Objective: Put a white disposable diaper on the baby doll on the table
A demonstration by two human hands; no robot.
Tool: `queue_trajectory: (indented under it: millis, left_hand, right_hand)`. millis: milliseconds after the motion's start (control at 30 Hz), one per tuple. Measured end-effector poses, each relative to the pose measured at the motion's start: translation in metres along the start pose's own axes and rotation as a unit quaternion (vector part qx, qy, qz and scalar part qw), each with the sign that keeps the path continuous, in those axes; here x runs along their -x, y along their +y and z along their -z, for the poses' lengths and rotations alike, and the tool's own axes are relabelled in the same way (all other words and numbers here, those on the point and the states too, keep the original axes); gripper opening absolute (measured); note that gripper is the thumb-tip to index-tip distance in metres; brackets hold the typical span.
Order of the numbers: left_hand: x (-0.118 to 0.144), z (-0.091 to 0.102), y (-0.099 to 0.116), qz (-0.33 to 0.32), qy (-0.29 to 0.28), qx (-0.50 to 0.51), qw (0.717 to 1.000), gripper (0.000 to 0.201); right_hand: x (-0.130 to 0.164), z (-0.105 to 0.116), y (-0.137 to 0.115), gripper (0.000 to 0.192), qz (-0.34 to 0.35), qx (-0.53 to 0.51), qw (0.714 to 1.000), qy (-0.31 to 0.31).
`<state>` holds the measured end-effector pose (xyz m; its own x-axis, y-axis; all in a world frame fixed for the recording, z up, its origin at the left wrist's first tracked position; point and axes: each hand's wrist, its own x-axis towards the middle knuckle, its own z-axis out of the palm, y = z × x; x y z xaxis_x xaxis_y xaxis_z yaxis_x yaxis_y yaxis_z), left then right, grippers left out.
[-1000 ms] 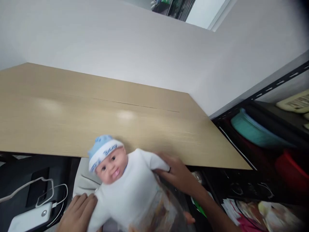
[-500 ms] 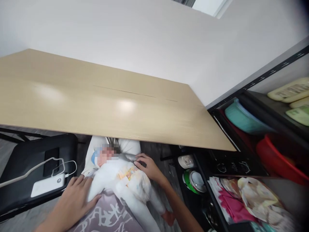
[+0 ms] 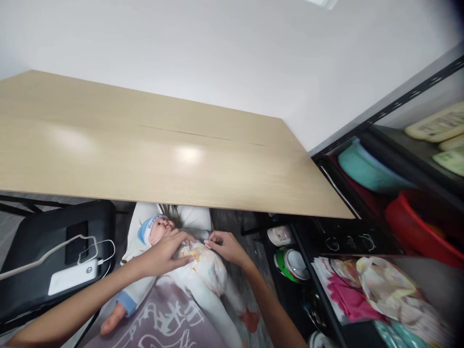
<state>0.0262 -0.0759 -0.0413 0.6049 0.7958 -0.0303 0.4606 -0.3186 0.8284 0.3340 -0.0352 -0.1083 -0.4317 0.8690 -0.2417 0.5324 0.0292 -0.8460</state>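
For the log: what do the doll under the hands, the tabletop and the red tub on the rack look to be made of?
Doll: head looks like smooth moulded plastic or vinyl, slightly shiny; body is clothed in soft white fabric. Tabletop: pale wood-grain laminate or veneer, probably, with a satin sheen showing light patches. Red tub: seems to be glossy moulded plastic, though it is blurred.

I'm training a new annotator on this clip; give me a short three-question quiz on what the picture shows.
1. True or false: the baby doll in white clothes lies on the light wooden tabletop.
2. Which hand rests on the doll's chest: A left hand, B right hand?
3. What colour is the doll's knitted cap?

Key: 1 false, it lies below the table on a grey patterned mat; 2 A; 3 blue and white.
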Motion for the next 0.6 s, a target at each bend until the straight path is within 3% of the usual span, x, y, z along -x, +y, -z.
queue_trajectory:
  millis: [133, 267, 367, 500, 600]
  left_hand:
    - [-0.002, -0.004, -0.004, -0.009, -0.021, 0.028, 0.999, 0.038]
    - [-0.003, -0.007, 0.003, 0.006, -0.004, 0.034, 0.999, 0.035]
    - [-0.002, -0.009, 0.006, 0.014, 0.013, 0.026, 0.999, 0.031]
    - [0.000, -0.011, 0.005, -0.012, 0.025, 0.010, 1.000, 0.026]
    - [0.002, -0.010, 0.008, -0.040, 0.025, 0.003, 0.999, 0.025]
  right_hand:
    - [-0.008, 0.002, 0.024, 0.046, -0.041, 0.019, 0.996, 0.077]
    - [-0.008, 0.001, 0.021, 0.041, -0.015, 0.012, 0.996, 0.082]
    - [-0.001, 0.001, -0.005, 0.037, 0.050, -0.005, 0.998, 0.039]
    - [0.005, -0.002, -0.043, 0.034, 0.136, -0.010, 0.987, -0.082]
    - [0.002, -0.010, -0.059, 0.025, 0.160, -0.005, 0.982, -0.105]
